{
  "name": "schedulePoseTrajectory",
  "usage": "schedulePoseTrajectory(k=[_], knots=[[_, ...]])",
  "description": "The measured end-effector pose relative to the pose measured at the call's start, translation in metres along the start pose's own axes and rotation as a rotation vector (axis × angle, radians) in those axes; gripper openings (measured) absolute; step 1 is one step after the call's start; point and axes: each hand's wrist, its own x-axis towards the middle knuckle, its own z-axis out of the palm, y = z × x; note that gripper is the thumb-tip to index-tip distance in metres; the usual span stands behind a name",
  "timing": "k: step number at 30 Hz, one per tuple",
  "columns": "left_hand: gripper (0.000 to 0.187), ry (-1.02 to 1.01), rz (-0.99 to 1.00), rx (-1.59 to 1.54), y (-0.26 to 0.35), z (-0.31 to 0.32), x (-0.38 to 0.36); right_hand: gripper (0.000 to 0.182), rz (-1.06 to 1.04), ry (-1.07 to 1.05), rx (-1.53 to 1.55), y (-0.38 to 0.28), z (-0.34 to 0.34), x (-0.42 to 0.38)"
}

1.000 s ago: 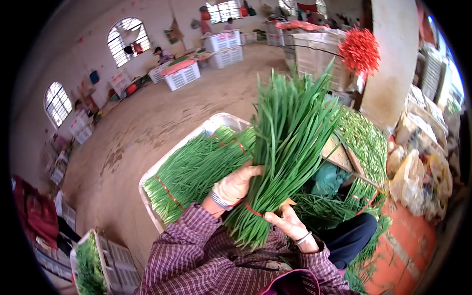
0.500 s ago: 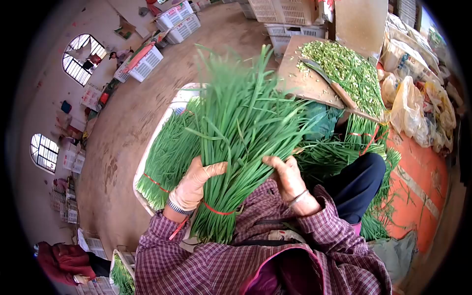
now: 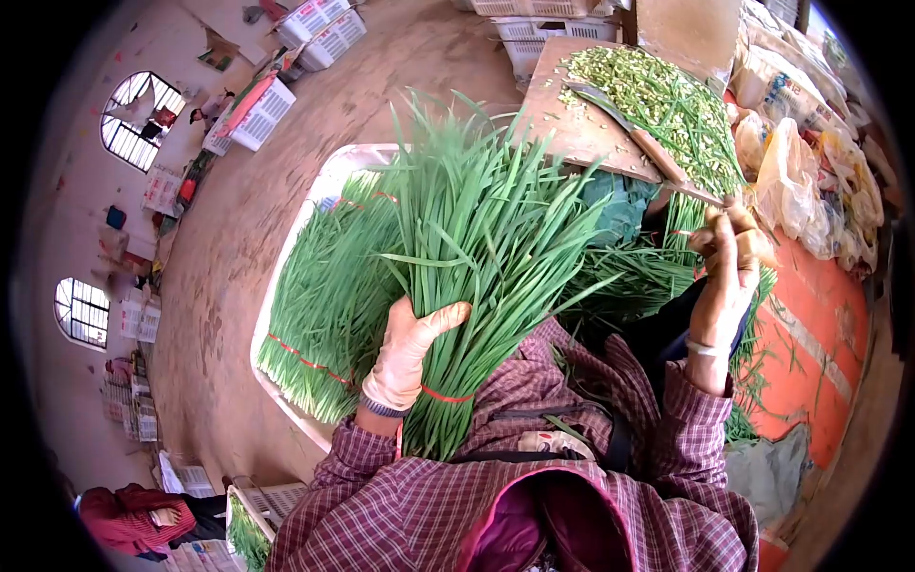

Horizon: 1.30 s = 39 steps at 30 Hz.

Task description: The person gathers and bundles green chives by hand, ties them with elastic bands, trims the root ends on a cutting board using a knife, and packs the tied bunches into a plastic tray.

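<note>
The left hand (image 3: 410,353) pinches a bundle of green stalks (image 3: 496,238), thumb across its front, just above the red band (image 3: 446,396). From my remote seat I see the bundle's long axis run from the lap up and away, its leaf ends fanning out. The right hand (image 3: 724,257) is well apart from it, to the right, fingers curled at the near end of a knife (image 3: 658,154); I cannot tell whether they grip it. The knife lies slantwise from that hand toward the far left, across the board (image 3: 558,105), so the right hand is much the nearer. I read the handle as smooth brown wood and the blade as dull metal. Pale chopped bits lie beside it. The leaves look flat, narrow and limber; the crate (image 3: 360,157) at left is white, probably plastic.
</note>
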Motion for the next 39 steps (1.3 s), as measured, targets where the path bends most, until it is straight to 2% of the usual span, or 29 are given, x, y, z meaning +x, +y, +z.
schedulePoseTrajectory(k=[2, 3, 4, 6, 8, 10, 12, 16, 18, 20, 22, 23, 24, 26, 28, 29, 30, 32, 34, 37, 39], knots=[[0.044, 0.011, 0.036, 0.022, 0.001, 0.009, 0.003, 0.011, 0.032, -0.278, 0.014, -0.012, 0.017, -0.014], [0.058, -0.012, -0.008, 0.0, -0.004, 0.005, 0.005, 0.013, 0.135, -0.397, 0.01, -0.021, 0.029, -0.022], [0.058, -0.012, -0.012, 0.0, -0.004, 0.008, 0.005, 0.016, 0.239, -0.517, 0.006, -0.028, 0.04, -0.029], [0.074, -0.04, 0.004, 0.014, -0.004, 0.014, 0.005, 0.037, 0.362, -0.625, -0.092, -0.029, 0.059, -0.037], [0.081, -0.061, -0.014, 0.016, -0.006, 0.014, 0.005, 0.038, 0.111, -0.724, -0.253, -0.008, 0.063, -0.041], [0.081, -0.071, -0.015, 0.104, -0.004, 0.015, 0.007, 0.038, 0.068, -0.8, -0.395, -0.009, 0.069, -0.046], [0.081, -0.072, -0.01, 0.105, -0.007, 0.015, 0.01, 0.031, 0.025, -0.808, -0.507, -0.007, 0.071, -0.053], [0.08, -0.057, 0.017, 0.022, -0.012, 0.015, 0.011, 0.032, 0.042, -0.754, -0.391, 0.005, 0.068, -0.066], [0.078, -0.056, 0.002, 0.015, -0.015, 0.013, 0.013, 0.033, 0.352, -0.573, -0.087, 0.01, 0.067, -0.071], [0.077, -0.047, -0.001, -0.034, -0.017, 0.013, 0.014, 0.026, 0.549, -0.397, 0.146, 0.012, 0.068, -0.075], [0.077, -0.034, -0.008, -0.021, -0.019, 0.011, 0.014, 0.025, 0.626, -0.219, 0.298, 0.019, 0.062, -0.067], [0.076, -0.019, -0.013, -0.006, -0.021, 0.011, 0.014, 0.026, 0.658, -0.161, 0.51, 0.029, 0.052, -0.056], [0.076, -0.022, -0.016, -0.009, -0.019, 0.012, 0.013, 0.03, 0.612, -0.166, 0.605, 0.041, 0.038, -0.041], [0.074, -0.018, -0.015, -0.001, -0.012, 0.017, 0.011, 0.033, 0.595, -0.083, 0.755, 0.017, 0.031, -0.024], [0.073, -0.022, -0.001, 0.016, -0.015, 0.016, 0.014, 0.034, 0.615, -0.202, 0.759, -0.002, 0.031, -0.02], [0.073, -0.029, 0.01, 0.014, -0.016, 0.015, 0.015, 0.034, 0.684, -0.314, 0.65, 0.0, 0.024, -0.019], [0.072, -0.035, 0.021, 0.011, -0.016, 0.015, 0.016, 0.031, 0.604, -0.428, 0.29, -0.003, 0.022, -0.021], [0.071, -0.035, 0.017, 0.012, -0.018, 0.015, 0.017, 0.03, 0.536, -0.568, -0.046, -0.016, 0.039, -0.028], [0.071, -0.028, 0.028, -0.005, -0.021, 0.014, 0.019, 0.026, 0.283, -0.702, -0.261, 0.003, 0.046, -0.031], [0.072, -0.031, 0.01, 0.017, -0.02, 0.012, 0.018, 0.017, 0.237, -0.752, -0.506, 0.001, 0.053, -0.031], [0.072, -0.031, 0.019, 0.017, -0.02, 0.013, 0.018, 0.015, 0.187, -0.77, -0.554, 0.007, 0.055, -0.032]])
